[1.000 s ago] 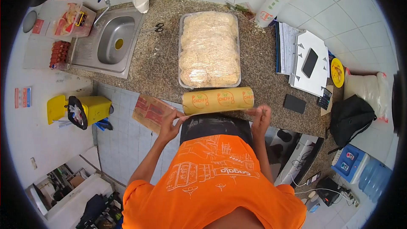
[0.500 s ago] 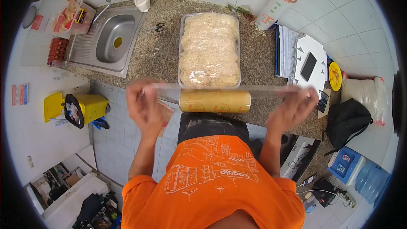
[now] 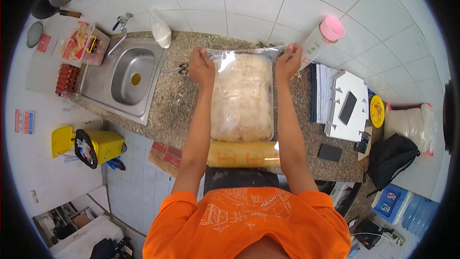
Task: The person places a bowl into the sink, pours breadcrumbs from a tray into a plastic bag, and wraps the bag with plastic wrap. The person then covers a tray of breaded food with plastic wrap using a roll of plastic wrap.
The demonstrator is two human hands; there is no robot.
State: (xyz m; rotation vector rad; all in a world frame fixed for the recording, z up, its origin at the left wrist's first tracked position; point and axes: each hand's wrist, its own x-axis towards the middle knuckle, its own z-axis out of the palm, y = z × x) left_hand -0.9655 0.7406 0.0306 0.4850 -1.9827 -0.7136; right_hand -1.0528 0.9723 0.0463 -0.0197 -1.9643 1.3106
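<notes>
A clear tray point(image 3: 273, 129) of pale, crumb-coated pieces stands on the granite counter in front of me. Plastic wrap point(image 3: 242, 51) stretches across its far end, drawn out over the pieces from a large yellowish roll point(image 3: 243, 154) at the counter's front edge. My left hand point(image 3: 202, 68) is closed on the wrap's left corner beside the tray's far left. On the other side, my right hand point(image 3: 289, 63) pinches the right corner near the far right of the tray. The sheet shines above the pieces; how closely it touches them I cannot tell.
Scissors point(image 3: 181, 69) lie left of the tray, between it and the steel sink point(image 3: 134, 76). At the right are a white bottle with a pink cup point(image 3: 331, 29), a binder point(image 3: 349, 115) with a phone on it, and a dark flat object point(image 3: 330, 152). A white bag point(image 3: 161, 31) leans on the wall.
Both hands have moved forward from above the roll to the tray's far end, drawing the wrap over the pieces. My view has shifted, and the dark flat object at the right now shows.
</notes>
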